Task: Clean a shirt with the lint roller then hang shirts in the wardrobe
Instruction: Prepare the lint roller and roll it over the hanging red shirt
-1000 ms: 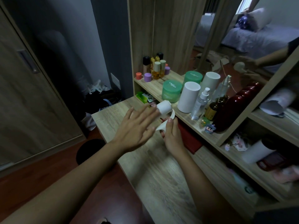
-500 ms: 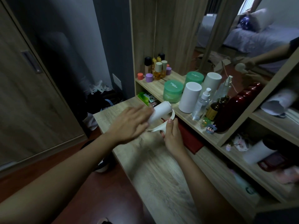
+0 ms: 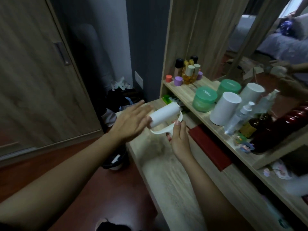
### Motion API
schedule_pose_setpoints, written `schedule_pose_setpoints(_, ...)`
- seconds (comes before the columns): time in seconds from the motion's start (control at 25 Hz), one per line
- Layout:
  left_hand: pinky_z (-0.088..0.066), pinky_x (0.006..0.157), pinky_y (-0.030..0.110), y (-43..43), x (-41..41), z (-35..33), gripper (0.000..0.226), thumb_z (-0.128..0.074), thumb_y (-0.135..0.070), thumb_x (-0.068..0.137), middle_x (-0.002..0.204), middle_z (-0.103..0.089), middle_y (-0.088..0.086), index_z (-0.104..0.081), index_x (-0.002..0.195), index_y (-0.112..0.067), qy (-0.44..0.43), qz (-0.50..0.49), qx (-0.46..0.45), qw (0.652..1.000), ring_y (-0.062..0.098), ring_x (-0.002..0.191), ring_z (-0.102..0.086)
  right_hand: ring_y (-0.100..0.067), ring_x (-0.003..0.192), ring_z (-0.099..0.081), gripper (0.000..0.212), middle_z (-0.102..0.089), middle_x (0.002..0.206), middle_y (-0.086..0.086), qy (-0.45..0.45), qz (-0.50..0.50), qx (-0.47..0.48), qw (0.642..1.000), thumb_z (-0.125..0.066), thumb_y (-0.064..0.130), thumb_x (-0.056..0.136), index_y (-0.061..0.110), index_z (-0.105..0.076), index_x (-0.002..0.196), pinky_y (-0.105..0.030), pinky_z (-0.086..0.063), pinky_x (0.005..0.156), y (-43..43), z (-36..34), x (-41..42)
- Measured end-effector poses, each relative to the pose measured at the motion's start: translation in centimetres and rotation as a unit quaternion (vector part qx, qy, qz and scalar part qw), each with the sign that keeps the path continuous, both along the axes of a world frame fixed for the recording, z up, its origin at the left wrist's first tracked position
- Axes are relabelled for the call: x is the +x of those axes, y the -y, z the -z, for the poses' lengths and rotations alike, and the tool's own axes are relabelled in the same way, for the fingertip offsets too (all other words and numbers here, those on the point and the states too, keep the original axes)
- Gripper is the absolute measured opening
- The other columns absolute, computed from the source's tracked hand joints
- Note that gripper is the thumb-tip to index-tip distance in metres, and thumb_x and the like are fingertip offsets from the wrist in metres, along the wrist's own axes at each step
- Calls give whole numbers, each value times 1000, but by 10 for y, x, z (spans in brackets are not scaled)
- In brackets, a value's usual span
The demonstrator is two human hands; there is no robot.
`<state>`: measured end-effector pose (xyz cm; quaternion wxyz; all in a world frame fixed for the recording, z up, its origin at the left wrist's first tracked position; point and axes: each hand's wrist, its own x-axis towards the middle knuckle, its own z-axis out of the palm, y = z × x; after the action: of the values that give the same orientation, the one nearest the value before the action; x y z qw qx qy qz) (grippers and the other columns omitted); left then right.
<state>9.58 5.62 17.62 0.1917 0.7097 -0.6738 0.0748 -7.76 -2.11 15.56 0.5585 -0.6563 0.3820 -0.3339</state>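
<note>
1. The lint roller hangs just above the desk; the right hand clasps its handle.
2. The left hand lies flat against the roll, fingers straight, grasping nothing.
3. Probably best: hold the handle steady and feel for the sheet's edge.
4. Count: 1 lint roller, 2 hands, 0 shirts visible.

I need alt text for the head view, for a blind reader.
The right hand grips the handle of a white lint roller above a wooden desk, and the left hand touches its roll. Bottles stand on a shelf.
</note>
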Motion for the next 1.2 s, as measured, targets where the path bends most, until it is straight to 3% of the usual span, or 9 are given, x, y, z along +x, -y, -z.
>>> schedule_pose_setpoints(0.16,-24,111,30,-40,94,7,80,-6,-55,95,134,-54,17,-49,132,1,-44,-119,-7,992,34,130,-44,-4,70,-49,25,-51,85,2,6,-65,27,997,-22,30,101,15,-41,106,-3,-39,50,-16,-3,85)
schedule_pose_setpoints(0.28,-22,110,27,-74,168,8,71,-14,-52,97,136,-53,17,-48,133,0,-50,-168,-27,984,32,131,-43,-12,60,-46,32,-50,69,2,17,-115,60,991,-29,49,94,20,-43,98,-25,-39,55,-29,1,165)
schedule_pose_setpoints(0.36,-23,110,28,-99,226,8,66,-19,-46,94,138,-52,15,-47,135,-3,-60,-211,-32,975,30,133,-41,-11,65,-49,44,-54,77,4,36,-149,65,986,-48,51,82,21,-44,113,-27,-38,58,-40,4,226)
schedule_pose_setpoints(0.52,-31,109,33,-136,337,2,65,-21,-46,91,135,-55,15,-48,133,-4,-39,-253,-8,967,30,131,-45,-18,102,-57,50,-60,113,-3,-4,-175,3,985,-61,23,85,14,-38,129,-26,-42,79,-65,1,338)
schedule_pose_setpoints(0.64,-37,106,35,-145,399,-2,62,-26,-43,91,131,-57,18,-51,130,-2,-5,-247,8,969,32,125,-51,-21,104,-55,33,-58,110,-3,-28,-166,-14,986,-55,20,90,14,-42,120,-29,-39,79,-74,0,401)
schedule_pose_setpoints(0.84,-47,96,39,-126,499,1,57,-31,-38,91,119,-63,21,-58,120,1,62,-211,63,973,34,110,-61,-19,89,-56,30,-56,91,7,-33,-161,-20,986,-52,25,93,13,-43,119,-33,-44,77,-67,3,482)
schedule_pose_setpoints(0.96,-52,88,39,-92,548,16,54,-35,-36,88,112,-67,20,-62,115,2,117,-179,104,971,33,103,-64,-16,86,-57,22,-56,89,8,-51,-142,-23,988,-51,25,93,15,-44,112,-30,-43,75,-44,5,517)
schedule_pose_setpoints(1.08,-56,78,38,-41,601,29,40,-56,-28,81,100,-70,19,-67,105,2,179,-135,126,966,33,91,-68,-12,71,-55,12,-55,79,6,-41,-132,-26,990,-50,25,94,18,-44,102,-29,-45,68,-10,12,559)
schedule_pose_setpoints(1.2,-56,75,35,11,647,33,34,-53,-27,78,89,-70,15,-69,95,-3,245,-88,176,949,30,82,-67,-11,60,-53,6,-54,70,2,-23,-131,-20,991,-50,27,94,22,-47,92,-30,-45,60,26,19,598)
